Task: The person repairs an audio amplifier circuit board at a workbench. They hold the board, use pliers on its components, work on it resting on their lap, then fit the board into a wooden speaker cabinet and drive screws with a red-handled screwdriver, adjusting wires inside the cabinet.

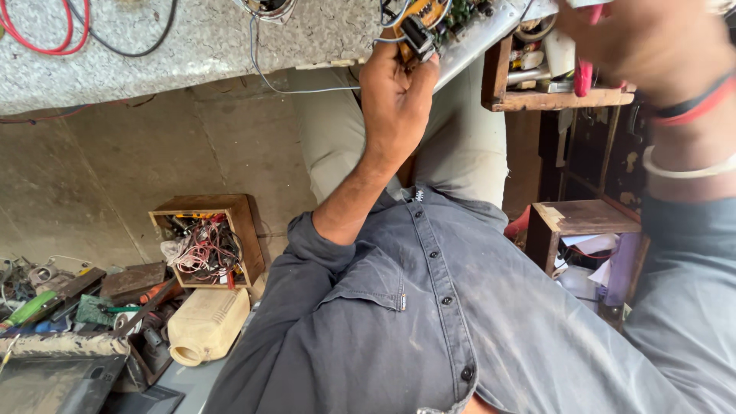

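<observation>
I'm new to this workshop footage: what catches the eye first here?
The left hand pinches a circuit board at the stone bench edge, top centre. Top right, the blurred right hand holds a red-handled tool. Lower left, a wooden box stuffed with tangled wires sits on the floor.

Stuff at the left hand (395,92) is a bare circuit board (429,17), glossy little parts on it, sitting on a rough speckled stone-looking bench top (192,46). Right hand (652,46) pinches something red, smooth plastic by the look (586,73). Just under that hand there's a worn matt wooden shelf (552,98). Shirt (460,307) below both hands is dusty matt grey cloth. Far below the left hand: a rough wooden box (230,211) and a dull cream plastic jug (207,326).
</observation>
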